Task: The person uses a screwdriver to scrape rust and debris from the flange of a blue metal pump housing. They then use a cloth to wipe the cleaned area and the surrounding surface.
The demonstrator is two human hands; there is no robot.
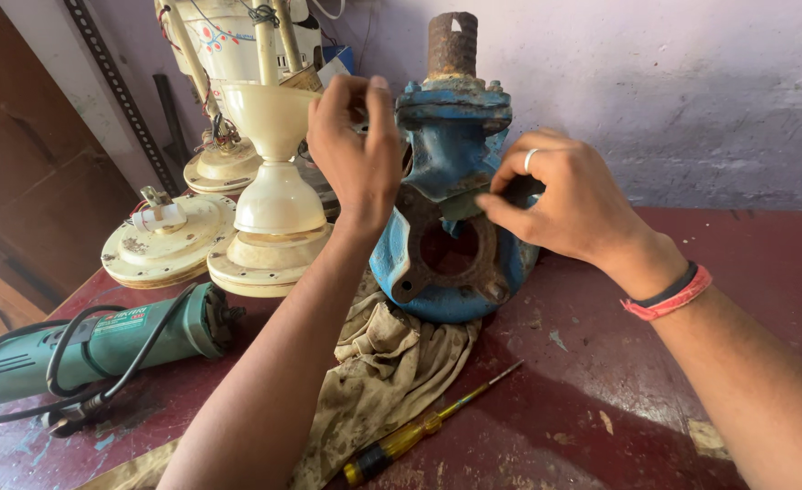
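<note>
A blue cast-iron pump body [451,163] with a rusty round flange [446,249] and a rusty threaded pipe stub [452,44] on top stands on a dark red table [619,381]. My left hand [357,150] is raised at the pump's upper left, fingers curled against its side; whether it holds anything small is hidden. My right hand [560,204], with a ring and a red wristband, pinches at the pump's body just right of the flange. A dirty cloth [387,372] lies under the pump.
Cream ceiling fan motors [265,200] stand at the back left. A green angle grinder [101,345] with a black cord lies at the front left. A yellow-handled screwdriver [428,425] rests beside the cloth. A pale wall closes the back.
</note>
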